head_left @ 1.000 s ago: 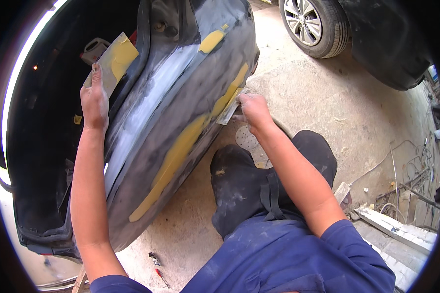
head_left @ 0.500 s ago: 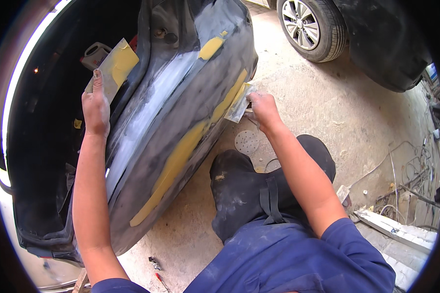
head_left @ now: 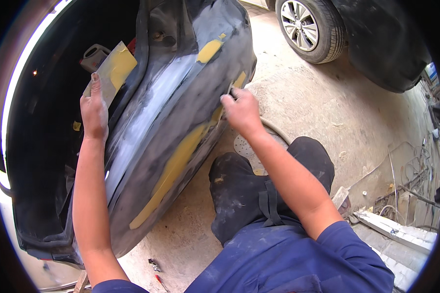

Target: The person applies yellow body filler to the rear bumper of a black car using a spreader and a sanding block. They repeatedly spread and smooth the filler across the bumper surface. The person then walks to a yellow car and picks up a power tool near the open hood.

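The bumper [head_left: 171,127], a dark car panel off the vehicle and stood on edge on the concrete floor [head_left: 308,112], leaned against the person's knee [head_left: 239,176]. The left hand [head_left: 94,110] lay flat on its upper rim, fingers straight, steadying it beside a card smeared with yellow filler [head_left: 113,68]. The right hand [head_left: 240,108] was curled at the outer edge, fingers closed on something thin and pale; what it was could not be told. By the look of it, filler was being worked along the long yellow strip [head_left: 173,168] on the panel's lower crease. A next stroke would seemingly call for steady pressure along that crease, with the left hand bracing. Room was open to the right across bare floor; a car wheel [head_left: 310,27] stood well apart, with scrap [head_left: 401,195] farther right.
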{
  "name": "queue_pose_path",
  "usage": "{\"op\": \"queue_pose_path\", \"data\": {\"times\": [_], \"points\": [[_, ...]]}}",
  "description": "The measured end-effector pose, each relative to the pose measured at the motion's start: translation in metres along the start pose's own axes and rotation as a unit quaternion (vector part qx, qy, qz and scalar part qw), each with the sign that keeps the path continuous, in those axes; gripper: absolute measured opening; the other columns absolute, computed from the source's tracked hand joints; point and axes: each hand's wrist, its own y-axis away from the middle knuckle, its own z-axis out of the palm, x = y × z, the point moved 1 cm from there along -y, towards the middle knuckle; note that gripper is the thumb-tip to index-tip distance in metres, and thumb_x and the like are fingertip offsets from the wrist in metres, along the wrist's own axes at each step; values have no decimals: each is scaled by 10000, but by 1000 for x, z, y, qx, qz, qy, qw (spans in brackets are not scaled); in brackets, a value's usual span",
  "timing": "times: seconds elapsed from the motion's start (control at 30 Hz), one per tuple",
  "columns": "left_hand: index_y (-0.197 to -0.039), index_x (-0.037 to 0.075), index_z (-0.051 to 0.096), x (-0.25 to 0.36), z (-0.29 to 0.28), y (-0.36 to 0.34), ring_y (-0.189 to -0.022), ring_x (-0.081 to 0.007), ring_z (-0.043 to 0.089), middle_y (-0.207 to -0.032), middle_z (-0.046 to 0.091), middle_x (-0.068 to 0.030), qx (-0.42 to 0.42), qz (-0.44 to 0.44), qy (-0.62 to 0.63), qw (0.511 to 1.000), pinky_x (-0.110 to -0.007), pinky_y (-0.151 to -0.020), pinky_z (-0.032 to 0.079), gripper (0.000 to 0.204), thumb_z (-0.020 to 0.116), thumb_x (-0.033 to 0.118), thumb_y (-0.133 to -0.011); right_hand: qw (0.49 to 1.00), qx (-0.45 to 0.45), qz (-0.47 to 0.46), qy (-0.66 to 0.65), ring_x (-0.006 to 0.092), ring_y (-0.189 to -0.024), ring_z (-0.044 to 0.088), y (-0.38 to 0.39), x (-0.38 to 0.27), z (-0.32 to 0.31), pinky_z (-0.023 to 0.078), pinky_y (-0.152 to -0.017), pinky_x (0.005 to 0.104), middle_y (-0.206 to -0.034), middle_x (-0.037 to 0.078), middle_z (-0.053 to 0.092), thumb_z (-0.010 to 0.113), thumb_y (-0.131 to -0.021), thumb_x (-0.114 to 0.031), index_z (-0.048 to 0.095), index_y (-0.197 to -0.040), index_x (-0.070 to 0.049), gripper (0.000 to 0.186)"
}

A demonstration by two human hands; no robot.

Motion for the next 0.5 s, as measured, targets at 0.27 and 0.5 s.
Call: {"op": "queue_pose_path", "data": {"times": [0.27,0.5], "points": [[-1350,-59,677,4,3,3,-1225,-250,594,-1217,706,-156,10,-3,-4,1000,-392,-1116,413,778,551,658,-1077,990,-33,103,-95,321,-900,723,7,33,-31,568,-886,423,-981,207,753,622,-957,-184,769,-1135,28,313],[-1339,-54,683,4,1,2,-1223,-239,598,-1224,707,-143,-15,-1,3,1000,-378,-1106,421,761,548,650,-1083,992,-1,125,11,419,-936,744,-52,73,-36,569,-894,471,-988,278,770,627,-937,-220,775,-1113,13,328]]}}
